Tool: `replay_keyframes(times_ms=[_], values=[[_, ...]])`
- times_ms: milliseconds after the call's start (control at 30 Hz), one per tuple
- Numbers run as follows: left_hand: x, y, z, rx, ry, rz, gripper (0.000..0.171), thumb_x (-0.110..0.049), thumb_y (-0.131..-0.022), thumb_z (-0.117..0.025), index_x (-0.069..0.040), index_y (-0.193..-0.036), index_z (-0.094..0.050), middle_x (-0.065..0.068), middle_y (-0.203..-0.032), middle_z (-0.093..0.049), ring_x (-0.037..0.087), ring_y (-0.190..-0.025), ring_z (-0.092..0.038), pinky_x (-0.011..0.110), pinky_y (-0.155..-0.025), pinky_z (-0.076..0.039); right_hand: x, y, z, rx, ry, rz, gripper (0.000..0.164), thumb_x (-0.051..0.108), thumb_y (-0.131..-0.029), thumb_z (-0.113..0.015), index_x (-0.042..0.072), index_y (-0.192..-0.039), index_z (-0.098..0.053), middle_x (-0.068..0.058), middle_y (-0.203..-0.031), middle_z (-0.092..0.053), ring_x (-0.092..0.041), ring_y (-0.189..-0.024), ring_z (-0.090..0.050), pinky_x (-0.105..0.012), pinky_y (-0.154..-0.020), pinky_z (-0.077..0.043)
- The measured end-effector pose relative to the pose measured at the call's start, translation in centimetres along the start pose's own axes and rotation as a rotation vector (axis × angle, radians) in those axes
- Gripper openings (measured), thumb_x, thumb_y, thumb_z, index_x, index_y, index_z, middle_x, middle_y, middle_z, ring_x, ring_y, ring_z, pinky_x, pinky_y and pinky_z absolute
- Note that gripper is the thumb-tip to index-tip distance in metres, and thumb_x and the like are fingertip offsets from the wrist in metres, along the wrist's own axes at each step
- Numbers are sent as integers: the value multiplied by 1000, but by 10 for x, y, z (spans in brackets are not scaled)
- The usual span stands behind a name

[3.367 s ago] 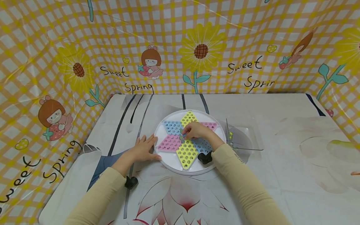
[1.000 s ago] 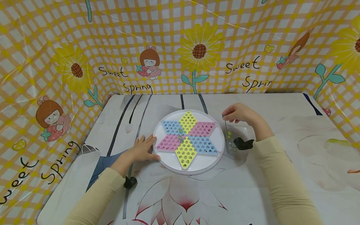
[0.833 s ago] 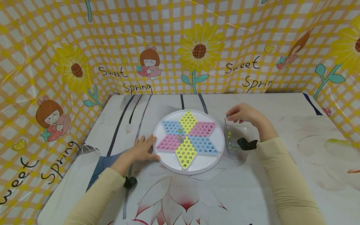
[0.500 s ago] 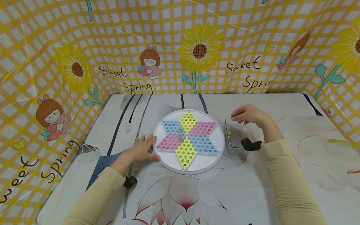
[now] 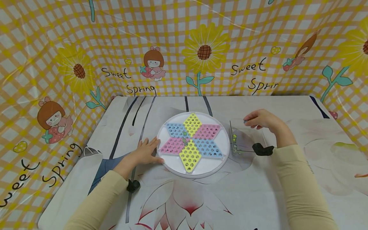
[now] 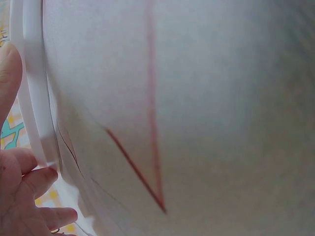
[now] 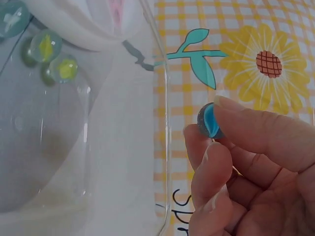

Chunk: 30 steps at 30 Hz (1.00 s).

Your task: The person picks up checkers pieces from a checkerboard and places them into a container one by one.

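In the head view a round white Chinese checkers board with yellow, pink and blue star points lies mid-table. A few greenish glass marbles sit near its centre. My left hand rests at the board's left edge, fingers spread, touching the rim, as the left wrist view also shows. My right hand is over the clear plastic box right of the board. Between thumb and fingers it pinches a glass marble with a blue swirl. Several marbles with yellow or pale swirls lie in the box.
A cloth with a printed lotus covers the table. A checked curtain with sunflowers hangs behind and at the left. Each wrist carries a small black device.
My right hand has gone from the board's centre to the box, carrying the blue-swirl marble, and has drifted further right over it. The left hand has stayed at the rim.
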<state>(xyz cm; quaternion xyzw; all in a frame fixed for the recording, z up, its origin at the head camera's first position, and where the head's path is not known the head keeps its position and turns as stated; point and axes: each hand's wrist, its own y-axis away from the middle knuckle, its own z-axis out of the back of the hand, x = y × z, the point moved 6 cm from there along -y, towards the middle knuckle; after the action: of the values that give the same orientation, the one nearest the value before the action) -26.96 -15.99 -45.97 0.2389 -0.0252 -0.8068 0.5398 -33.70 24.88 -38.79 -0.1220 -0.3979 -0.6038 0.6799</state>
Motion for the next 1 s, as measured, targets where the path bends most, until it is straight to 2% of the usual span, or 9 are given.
replay_keyframes(times_ms=[367,633,767,1000], values=[[0,0,0,5,0,4,94,-53,-77,-65,-5,-145,-22,17,-152,-13,51,-134,-5,61,-107,1,-7,0,2,0,-17,-24,42,21,-87,-61,-9,-116,-53,1,-88,-62,-14,-79,-54,-29,-69,-46],[1,0,1,3,5,8,94,-52,-77,-65,-5,-145,-22,16,-152,-13,50,-134,-4,61,-107,1,-4,0,3,-6,-12,-21,45,23,-88,-59,-7,-120,-50,-7,-98,-61,-20,-87,-55,-28,-71,-46],[1,0,0,5,8,8,94,-52,-77,-65,-4,-145,-22,17,-152,-13,50,-134,-4,61,-107,1,2,-2,0,-4,-5,-7,46,25,-89,-59,-6,-122,-49,-12,-104,-60,-23,-90,-54,-27,-72,-45],[2,-1,-1,5,8,5,94,-53,-77,-65,-5,-145,-22,16,-152,-13,50,-135,-5,61,-107,1,23,-6,-7,-7,-4,38,43,24,-88,-59,-4,-120,-51,-13,-103,-61,-22,-86,-55,-28,-70,-45]])
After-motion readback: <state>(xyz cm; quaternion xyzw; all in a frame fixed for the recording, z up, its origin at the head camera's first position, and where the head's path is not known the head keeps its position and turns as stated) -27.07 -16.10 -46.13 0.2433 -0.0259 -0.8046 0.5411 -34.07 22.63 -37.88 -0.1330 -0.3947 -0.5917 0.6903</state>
